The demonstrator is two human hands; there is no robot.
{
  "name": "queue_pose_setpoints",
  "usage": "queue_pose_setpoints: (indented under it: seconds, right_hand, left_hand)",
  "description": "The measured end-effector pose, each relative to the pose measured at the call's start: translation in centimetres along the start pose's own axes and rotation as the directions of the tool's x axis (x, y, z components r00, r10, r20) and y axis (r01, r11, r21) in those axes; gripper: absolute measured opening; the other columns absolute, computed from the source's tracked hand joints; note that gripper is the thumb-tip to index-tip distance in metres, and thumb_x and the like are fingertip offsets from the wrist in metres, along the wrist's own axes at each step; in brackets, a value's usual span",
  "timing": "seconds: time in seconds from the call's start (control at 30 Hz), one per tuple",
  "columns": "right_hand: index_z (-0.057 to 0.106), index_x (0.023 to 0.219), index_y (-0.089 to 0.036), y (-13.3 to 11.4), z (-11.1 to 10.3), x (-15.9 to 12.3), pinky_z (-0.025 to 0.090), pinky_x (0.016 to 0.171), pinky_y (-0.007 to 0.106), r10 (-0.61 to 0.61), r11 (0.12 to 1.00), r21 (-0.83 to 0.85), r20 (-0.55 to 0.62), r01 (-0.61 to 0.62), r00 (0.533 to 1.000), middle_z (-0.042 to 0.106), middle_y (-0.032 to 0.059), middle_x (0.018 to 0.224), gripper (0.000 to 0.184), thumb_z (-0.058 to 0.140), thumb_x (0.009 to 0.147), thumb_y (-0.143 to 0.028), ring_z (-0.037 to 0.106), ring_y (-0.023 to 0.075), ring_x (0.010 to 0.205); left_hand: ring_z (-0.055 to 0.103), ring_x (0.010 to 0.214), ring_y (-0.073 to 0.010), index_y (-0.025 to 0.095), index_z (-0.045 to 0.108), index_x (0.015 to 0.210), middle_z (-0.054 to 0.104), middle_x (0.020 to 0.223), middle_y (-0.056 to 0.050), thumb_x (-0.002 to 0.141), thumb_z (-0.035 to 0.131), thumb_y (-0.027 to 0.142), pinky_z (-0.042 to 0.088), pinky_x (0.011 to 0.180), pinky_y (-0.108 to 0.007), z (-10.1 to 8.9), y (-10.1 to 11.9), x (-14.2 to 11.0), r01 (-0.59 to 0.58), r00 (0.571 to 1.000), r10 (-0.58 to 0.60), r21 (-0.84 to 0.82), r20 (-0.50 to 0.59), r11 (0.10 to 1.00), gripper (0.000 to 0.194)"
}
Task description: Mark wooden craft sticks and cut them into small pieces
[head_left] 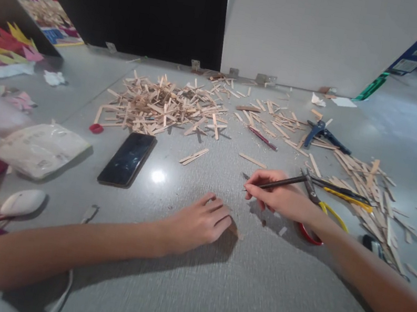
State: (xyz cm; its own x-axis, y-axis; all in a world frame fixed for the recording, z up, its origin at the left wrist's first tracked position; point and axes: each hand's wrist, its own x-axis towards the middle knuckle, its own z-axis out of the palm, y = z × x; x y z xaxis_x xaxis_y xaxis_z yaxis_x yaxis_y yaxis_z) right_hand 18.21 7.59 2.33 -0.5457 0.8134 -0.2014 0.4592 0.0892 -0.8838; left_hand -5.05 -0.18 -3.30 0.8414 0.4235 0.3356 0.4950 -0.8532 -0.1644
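Observation:
My right hand [276, 191] is closed in a writing grip around a slim dark pencil [287, 182], its lower end near the tabletop. To the left and nearer to me, my left hand [203, 222] rests on the table with curled fingers. The end of a wooden craft stick [235, 231] pokes out from under its fingertips; the rest is hidden. Scissors [332, 214] with red and yellow handles lie partly behind my right wrist. A single craft stick [252, 160] lies beyond my right hand, and a small stack of sticks [194, 156] lies to its left.
A big heap of craft sticks [164, 106] lies at the back; more sticks [377, 200] spread at right. Around them are blue pliers [319, 133], a red pen [262, 138] and a yellow-black cutter [345, 196]. Left are a phone [128, 159], plastic packet [44, 147] and white mouse [23, 203].

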Motion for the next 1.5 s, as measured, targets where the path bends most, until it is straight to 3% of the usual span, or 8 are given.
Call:
queue_pose_setpoints:
  seconds: [0.1, 0.3, 0.37, 0.53, 0.63, 0.9, 1.07, 1.5]
  right_hand:
    - [0.065, 0.079, -0.021, 0.0, 0.0, -0.1, 0.036, 0.039, 0.022, -0.003, 1.0, -0.019, 0.003, 0.003, 1.0, 0.075, 0.0026, 0.075, 0.027, 0.073, 0.087, -0.046, 0.052, 0.0081, 0.044]
    - [0.066, 0.08, -0.021, 0.2, 0.2, -0.1, 0.036, 0.041, 0.023, -0.001, 0.999, -0.038, 0.022, 0.001, 1.0, 0.075, 0.0025, 0.076, 0.023, 0.07, 0.089, -0.043, 0.055, 0.0099, 0.047]
    - [0.065, 0.08, -0.021, 0.5, 0.3, -0.1, 0.037, 0.042, 0.023, 0.0, 0.999, -0.039, 0.023, 0.001, 1.0, 0.075, 0.0022, 0.075, 0.024, 0.07, 0.089, -0.043, 0.053, 0.0098, 0.047]
    - [0.065, 0.079, -0.021, 1.2, 0.8, 0.1, 0.04, 0.045, 0.024, -0.004, 0.999, -0.033, 0.027, 0.005, 1.0, 0.073, 0.0021, 0.072, 0.023, 0.068, 0.09, -0.042, 0.053, 0.0107, 0.048]
    - [0.064, 0.079, -0.022, 1.4, 1.1, 0.2, 0.04, 0.046, 0.024, -0.007, 1.0, 0.008, 0.032, 0.006, 0.999, 0.074, 0.0024, 0.073, 0.02, 0.067, 0.089, -0.04, 0.053, 0.0108, 0.048]
    - [0.061, 0.075, -0.022, 1.6, 2.5, -0.3, 0.036, 0.043, 0.023, 0.06, 0.996, 0.06, 0.072, -0.064, 0.996, 0.063, -0.0032, 0.057, 0.029, 0.078, 0.086, -0.043, 0.051, 0.011, 0.045]
    - [0.058, 0.072, -0.022, 1.3, 4.0, -0.8, 0.038, 0.047, 0.023, 0.051, 0.998, 0.026, 0.163, -0.056, 0.985, 0.063, -0.0032, 0.056, 0.035, 0.071, 0.098, -0.042, 0.055, 0.0108, 0.048]
    - [0.048, 0.067, -0.024, 3.0, 5.5, -0.7, 0.033, 0.043, 0.022, -0.011, 1.0, -0.009, 0.08, 0.012, 0.997, 0.052, -0.0062, 0.047, 0.041, 0.06, 0.102, -0.042, 0.046, 0.0091, 0.041]
  left_hand:
    - [0.066, 0.083, -0.0249, 0.012, 0.07, 0.095, 0.071, 0.088, -0.008, 0.102, 0.056, 0.003, 0.047, 0.084, -0.037, 0.1, 0.0, -0.1, 0.048, 0.999, -0.047, -0.021, 0.026, 0.999, 0.019]
    - [0.071, 0.09, -0.0227, 0.019, 0.071, 0.096, 0.074, 0.092, -0.003, 0.108, 0.064, 0.023, 0.043, 0.086, -0.036, -0.8, -0.8, -0.4, 0.251, 0.96, -0.187, -0.335, 0.21, 0.908, 0.015]
    - [0.072, 0.086, -0.0214, 0.02, 0.071, 0.091, 0.073, 0.087, -0.001, 0.108, 0.061, 0.017, 0.042, 0.086, -0.035, -1.1, -0.9, -0.5, 0.264, 0.951, -0.182, -0.348, 0.25, 0.899, 0.02]
    - [0.071, 0.084, -0.0242, 0.016, 0.068, 0.092, 0.072, 0.089, -0.006, 0.092, 0.06, -0.002, 0.046, 0.092, -0.038, -1.1, -0.6, -0.5, 0.155, 0.971, -0.12, -0.164, 0.205, 0.974, 0.02]
    - [0.071, 0.086, -0.0254, 0.014, 0.068, 0.096, 0.073, 0.091, -0.008, 0.095, 0.056, -0.003, 0.048, 0.09, -0.038, -1.0, -0.3, -0.5, 0.171, 0.975, -0.159, -0.067, 0.156, 0.983, 0.021]
    - [0.076, 0.106, -0.0268, 0.01, 0.07, 0.12, 0.082, 0.113, -0.015, 0.113, 0.04, 0.015, 0.052, 0.095, -0.04, -0.7, 3.8, -1.9, 0.282, 0.954, -0.269, 0.081, -0.134, 0.956, 0.03]
    - [0.076, 0.115, -0.0301, 0.004, 0.067, 0.13, 0.08, 0.125, -0.022, 0.114, 0.046, 0.031, 0.052, 0.101, -0.041, 0.5, 5.3, -2.1, 0.252, 0.961, -0.238, 0.092, -0.139, 0.963, 0.038]
    - [0.082, 0.098, -0.0268, 0.004, 0.074, 0.107, 0.084, 0.103, -0.018, 0.107, 0.048, 0.012, 0.062, 0.097, -0.039, -0.3, 5.1, -2.0, 0.166, 0.955, -0.124, 0.14, -0.269, 0.976, 0.027]
